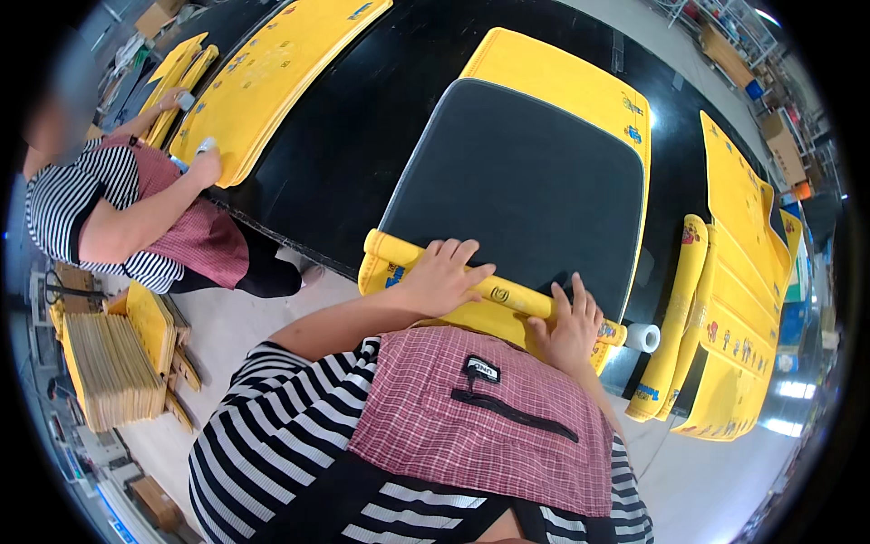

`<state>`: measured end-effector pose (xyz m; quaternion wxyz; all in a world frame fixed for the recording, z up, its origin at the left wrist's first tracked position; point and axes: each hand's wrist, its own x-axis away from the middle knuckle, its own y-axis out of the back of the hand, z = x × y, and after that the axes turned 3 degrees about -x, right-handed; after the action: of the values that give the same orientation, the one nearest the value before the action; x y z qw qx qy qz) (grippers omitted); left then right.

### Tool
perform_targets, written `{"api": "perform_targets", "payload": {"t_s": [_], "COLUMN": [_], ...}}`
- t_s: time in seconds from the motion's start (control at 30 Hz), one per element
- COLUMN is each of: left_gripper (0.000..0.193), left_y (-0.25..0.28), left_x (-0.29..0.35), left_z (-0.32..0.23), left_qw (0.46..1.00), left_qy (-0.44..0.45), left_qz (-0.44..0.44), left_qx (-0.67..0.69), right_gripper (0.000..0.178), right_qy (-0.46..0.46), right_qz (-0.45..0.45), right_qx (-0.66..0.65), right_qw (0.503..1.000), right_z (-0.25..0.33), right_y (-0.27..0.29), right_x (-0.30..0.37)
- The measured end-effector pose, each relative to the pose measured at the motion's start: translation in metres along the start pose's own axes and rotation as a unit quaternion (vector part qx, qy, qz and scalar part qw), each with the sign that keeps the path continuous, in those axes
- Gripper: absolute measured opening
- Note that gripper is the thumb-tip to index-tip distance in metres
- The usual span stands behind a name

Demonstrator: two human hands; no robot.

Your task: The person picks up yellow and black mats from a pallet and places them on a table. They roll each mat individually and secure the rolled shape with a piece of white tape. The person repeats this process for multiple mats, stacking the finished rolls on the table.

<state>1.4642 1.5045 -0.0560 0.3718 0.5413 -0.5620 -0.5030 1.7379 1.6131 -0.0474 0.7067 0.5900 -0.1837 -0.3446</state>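
Across the near end of a mat with a black face (526, 172), a yellow roll of mat (509, 295) lies sideways. Out of its right end sticks a white tube (644, 338). My left hand (442, 279) rests on the left half of this roll, fingers stretched and spread over it. Farther right, my right hand (573, 325) lies on the roll too, fingers apart and pointing away from me. Beneath the black-faced mat, a yellow mat (557, 68) with small printed figures shows along the far edge.
Rolled and folded yellow mats (739, 299) lie at the right of the black table (362, 118). A stack of long yellow mats (281, 77) is at the far left. There, a co-worker (136, 199) holds a mat's edge. A yellow-edged stack (113, 363) stands on the floor.
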Motion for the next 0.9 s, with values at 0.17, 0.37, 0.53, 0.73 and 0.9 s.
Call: {"api": "perform_targets", "payload": {"t_s": [0.17,0.37,0.53,0.73,0.9], "left_gripper": [0.065,0.067,0.052,0.069,0.065], "left_y": [-0.023,0.001,-0.018,-0.011,0.004], "left_x": [-0.032,-0.15,-0.227,-0.203,-0.228], "left_z": [-0.017,0.03,0.086,0.074,0.095], "left_qw": [0.999,0.998,0.994,0.99,0.993], "left_qy": [-0.018,0.048,0.023,0.052,0.067], "left_qz": [-0.017,0.026,-0.103,-0.115,0.011], "left_qx": [0.024,-0.014,0.013,-0.059,-0.095], "right_gripper": [0.062,0.045,0.072,0.071,0.06], "right_qy": [0.087,0.018,0.063,0.001,0.055], "right_qz": [-0.062,-0.038,-0.084,0.012,0.008], "right_qx": [0.067,0.0,0.037,-0.077,-0.077], "right_qw": [0.992,0.999,0.994,0.997,0.996], "right_z": [-0.036,-0.052,-0.042,-0.077,-0.092], "right_y": [-0.001,-0.018,-0.041,-0.009,-0.009], "right_x": [-0.083,-0.12,-0.146,-0.243,-0.254]}}
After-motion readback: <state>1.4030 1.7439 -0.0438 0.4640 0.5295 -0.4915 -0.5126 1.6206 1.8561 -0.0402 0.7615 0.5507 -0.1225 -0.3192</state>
